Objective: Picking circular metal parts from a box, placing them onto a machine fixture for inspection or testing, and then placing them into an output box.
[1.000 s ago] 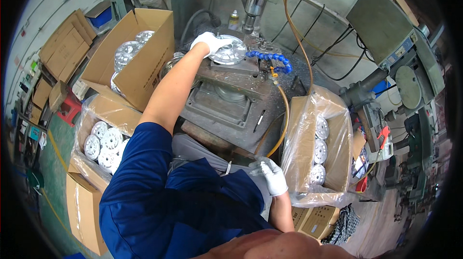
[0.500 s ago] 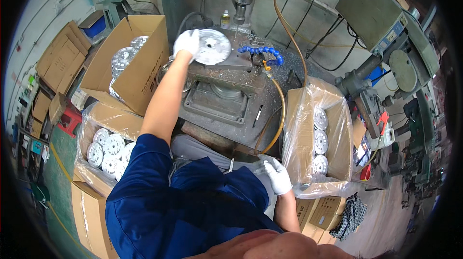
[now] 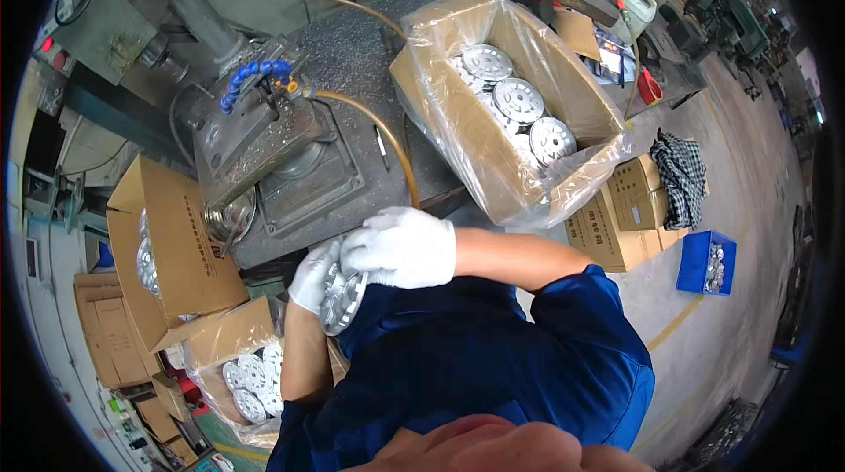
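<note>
A silvery round metal disc with holes and a ribbed rim is tilted nearly on edge, close to my body. My left hand, in a white glove, grips its far left edge. My right hand, gloved too, reaches across from the right with its fingers closed over the disc's upper edge; some fingertips are hidden. Just beyond my hands is the drill press table, with metal chips on it and a blue jointed coolant hose above.
A plastic-lined carton of stacked discs stands at right. Two more cartons with discs, a tall one and a lined one, are at left. A pen lies on the bench. A blue bin sits on the floor at right.
The disc has left the drill press table and come to my body in my left hand. My right hand has come over and closed on it. The view has swung right.
</note>
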